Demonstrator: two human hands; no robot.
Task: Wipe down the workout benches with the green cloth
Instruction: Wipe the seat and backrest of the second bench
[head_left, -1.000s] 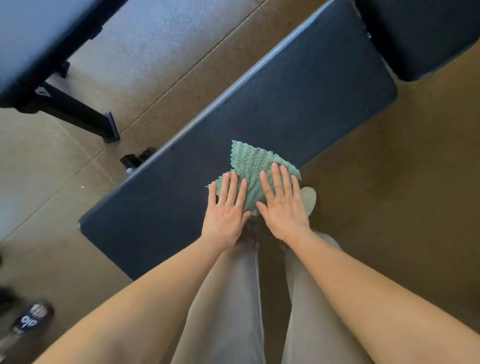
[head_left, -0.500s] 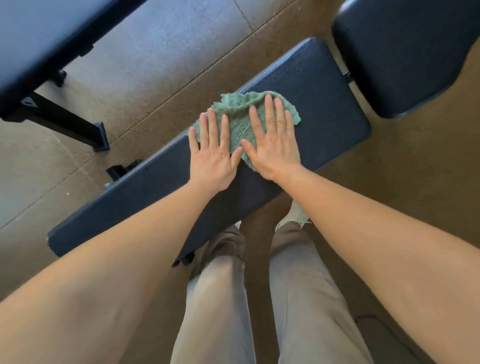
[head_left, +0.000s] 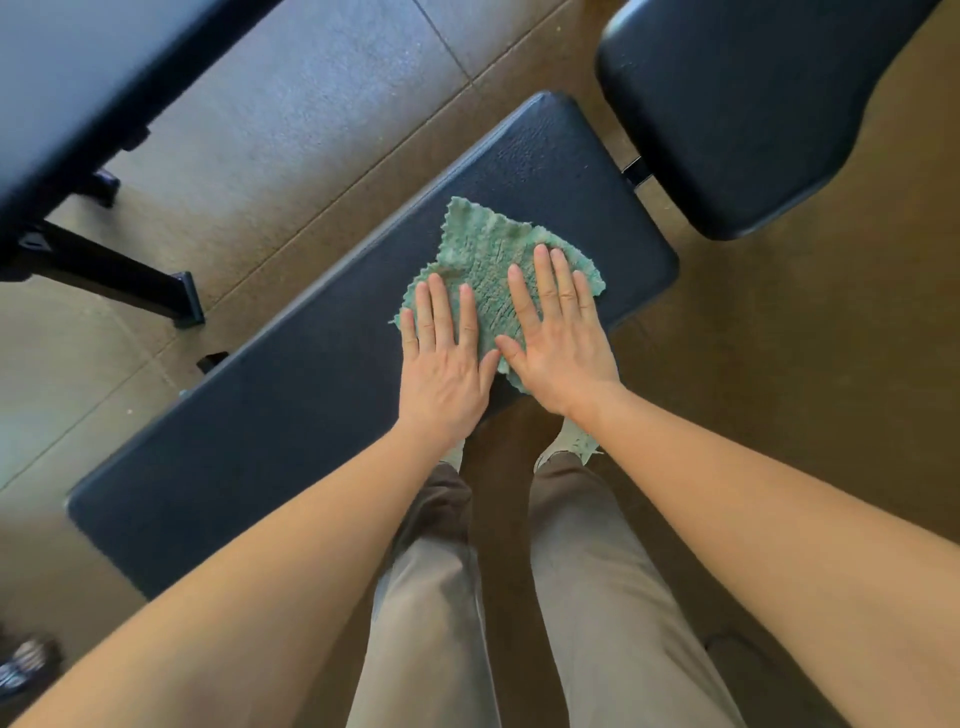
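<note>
Green cloth flat on bench pad, centre-right of frame. Left hand and right hand pressing on it, fingers straight, slightly spread. 2 more pads at upper corners.

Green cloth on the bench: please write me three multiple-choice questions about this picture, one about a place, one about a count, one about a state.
1. Where does the green cloth lie?
A. on the floor
B. on the long bench pad
C. over the person's knees

2. How many hands touch it?
A. none
B. one
C. two

3. How does the right hand lie?
A. flat, fingers straight
B. as a closed fist
C. pinching one corner

Answers: B, it is spread on the pad; C, the left hand touches it beside the right; A, straight fingers press the cloth.
</note>
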